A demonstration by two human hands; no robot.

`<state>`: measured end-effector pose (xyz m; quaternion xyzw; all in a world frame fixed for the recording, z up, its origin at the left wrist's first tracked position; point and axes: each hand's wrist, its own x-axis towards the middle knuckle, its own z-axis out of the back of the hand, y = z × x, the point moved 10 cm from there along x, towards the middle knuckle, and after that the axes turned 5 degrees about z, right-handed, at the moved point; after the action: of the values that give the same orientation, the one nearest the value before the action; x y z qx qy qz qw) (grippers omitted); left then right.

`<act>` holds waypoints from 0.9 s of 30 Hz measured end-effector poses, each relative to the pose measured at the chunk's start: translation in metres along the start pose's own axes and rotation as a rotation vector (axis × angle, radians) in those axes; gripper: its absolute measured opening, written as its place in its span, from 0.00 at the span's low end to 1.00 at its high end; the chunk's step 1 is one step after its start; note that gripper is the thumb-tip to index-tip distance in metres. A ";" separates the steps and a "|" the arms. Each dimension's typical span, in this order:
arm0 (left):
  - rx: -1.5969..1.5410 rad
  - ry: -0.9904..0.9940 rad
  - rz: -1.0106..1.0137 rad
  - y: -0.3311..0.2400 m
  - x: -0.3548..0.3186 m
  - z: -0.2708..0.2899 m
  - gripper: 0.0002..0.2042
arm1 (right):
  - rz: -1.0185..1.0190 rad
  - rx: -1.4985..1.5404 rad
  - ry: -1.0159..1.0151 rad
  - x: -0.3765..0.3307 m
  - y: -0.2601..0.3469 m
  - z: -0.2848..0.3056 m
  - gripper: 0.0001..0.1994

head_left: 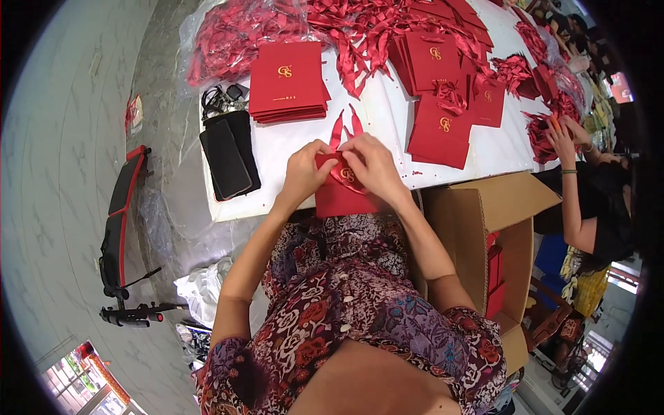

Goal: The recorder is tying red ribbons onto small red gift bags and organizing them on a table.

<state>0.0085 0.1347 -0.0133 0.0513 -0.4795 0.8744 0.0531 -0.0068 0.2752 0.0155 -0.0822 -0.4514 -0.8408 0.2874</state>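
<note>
At the table's near edge, a small red gift bag with a gold emblem lies flat before me. A red satin ribbon runs at its top edge; two ends point away from me, and a loop hangs over the bag's front. My left hand is closed at the bag's top left, thumb on the front and fingertips by the ribbon. Close beside it, my right hand pinches the ribbon at the top edge. The fingertips nearly meet, and the exact grip under them is partly hidden.
Beyond my hands stand a stack of flat red bags, a ribbon-filled plastic bag and ribboned bags. A black phone lies left, near keys. An open cardboard box holds red bags at right, near another person's hands.
</note>
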 end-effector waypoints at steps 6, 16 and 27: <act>-0.010 0.020 -0.137 -0.027 -0.004 -0.003 0.07 | -0.256 0.204 0.369 -0.006 -0.057 -0.033 0.11; 0.059 0.028 -0.272 -0.042 -0.007 0.000 0.06 | -0.516 0.764 0.491 -0.016 -0.066 -0.075 0.10; 0.074 -0.034 -0.013 0.000 -0.007 0.000 0.07 | -0.389 0.047 -0.021 0.007 -0.087 0.011 0.14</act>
<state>0.0156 0.1341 -0.0142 0.0710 -0.4475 0.8901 0.0488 -0.0624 0.3182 -0.0369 0.0047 -0.4811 -0.8689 0.1166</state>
